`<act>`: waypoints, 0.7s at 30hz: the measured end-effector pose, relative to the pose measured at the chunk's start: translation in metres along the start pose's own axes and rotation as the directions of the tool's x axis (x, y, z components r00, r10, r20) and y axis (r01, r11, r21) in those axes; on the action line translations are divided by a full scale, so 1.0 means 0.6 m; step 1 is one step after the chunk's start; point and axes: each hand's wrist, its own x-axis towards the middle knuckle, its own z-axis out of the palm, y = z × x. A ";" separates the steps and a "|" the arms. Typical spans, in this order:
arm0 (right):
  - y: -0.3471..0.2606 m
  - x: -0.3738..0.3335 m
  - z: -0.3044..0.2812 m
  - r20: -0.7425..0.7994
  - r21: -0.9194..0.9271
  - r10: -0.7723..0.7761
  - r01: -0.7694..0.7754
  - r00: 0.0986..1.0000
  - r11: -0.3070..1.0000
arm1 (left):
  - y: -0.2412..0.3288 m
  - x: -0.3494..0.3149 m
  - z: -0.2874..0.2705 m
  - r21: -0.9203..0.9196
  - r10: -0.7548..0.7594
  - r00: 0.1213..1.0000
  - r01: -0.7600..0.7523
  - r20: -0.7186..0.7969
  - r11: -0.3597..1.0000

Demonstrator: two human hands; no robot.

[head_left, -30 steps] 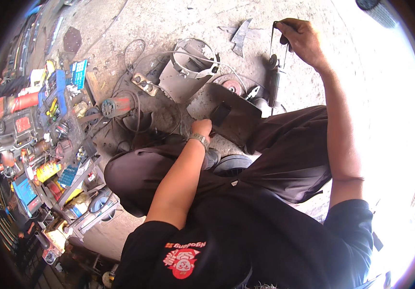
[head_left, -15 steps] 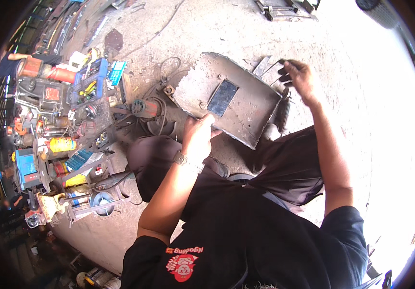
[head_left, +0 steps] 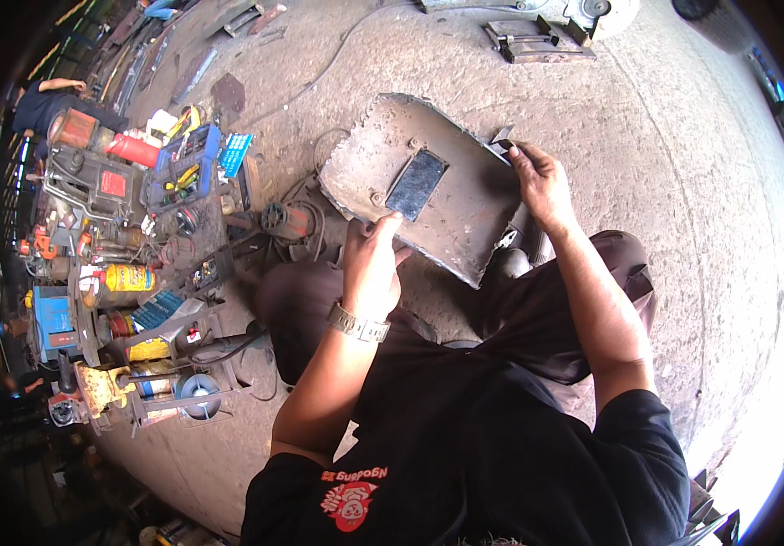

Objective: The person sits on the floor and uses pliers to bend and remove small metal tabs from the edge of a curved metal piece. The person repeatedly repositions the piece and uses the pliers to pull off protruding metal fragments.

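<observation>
A curved, rusty metal sheet point(head_left: 465, 187) with bent-up edges and a jagged left rim is tilted in front of my knees. A dark rectangular plate point(head_left: 418, 186) lies on its inner face. My left hand point(head_left: 373, 264) is closed on the near left edge, thumb over the rim, a watch on its wrist. At the far right edge my right hand point(head_left: 542, 187) is closed, thumb on the rim; its other fingers are hidden beneath or behind the edge. A small dark metal strip point(head_left: 501, 136) sticks out just beyond its fingertips.
An angle grinder point(head_left: 287, 220) and its cable lie left of the sheet. Further left are an open blue toolbox point(head_left: 187, 168), a yellow can point(head_left: 128, 278), a blue box point(head_left: 51, 316) and a wire spool point(head_left: 199, 395). A metal frame point(head_left: 542, 43) sits far ahead; another person point(head_left: 50, 107) is at far left.
My right hand has moved left and down, from holding a thin dark strip beyond the sheet to the sheet's right edge. My left hand stays on its edge. The picture is less bright.
</observation>
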 end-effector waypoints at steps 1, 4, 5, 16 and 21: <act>-0.004 -0.004 0.003 -0.019 0.027 -0.005 0.006 1.000 1.000 | 0.000 0.002 0.003 -0.049 -0.016 0.999 0.015 -0.028 0.999; -0.001 -0.020 0.028 -0.107 0.133 0.013 0.002 0.994 0.991 | -0.013 0.025 0.001 -0.134 -0.014 0.998 0.007 -0.055 0.991; -0.012 -0.029 0.036 -0.129 0.166 0.024 -0.002 0.991 0.986 | -0.030 0.043 -0.012 -0.123 0.026 0.999 -0.030 -0.030 0.992; -0.051 -0.061 0.035 -0.105 0.516 0.142 -0.068 0.984 0.854 | -0.021 0.043 -0.011 -0.288 0.145 0.981 -0.103 0.129 0.952; -0.066 -0.089 0.047 -0.015 0.634 0.150 -0.106 0.989 0.766 | -0.002 0.058 -0.050 -0.250 0.170 0.985 -0.158 0.029 0.955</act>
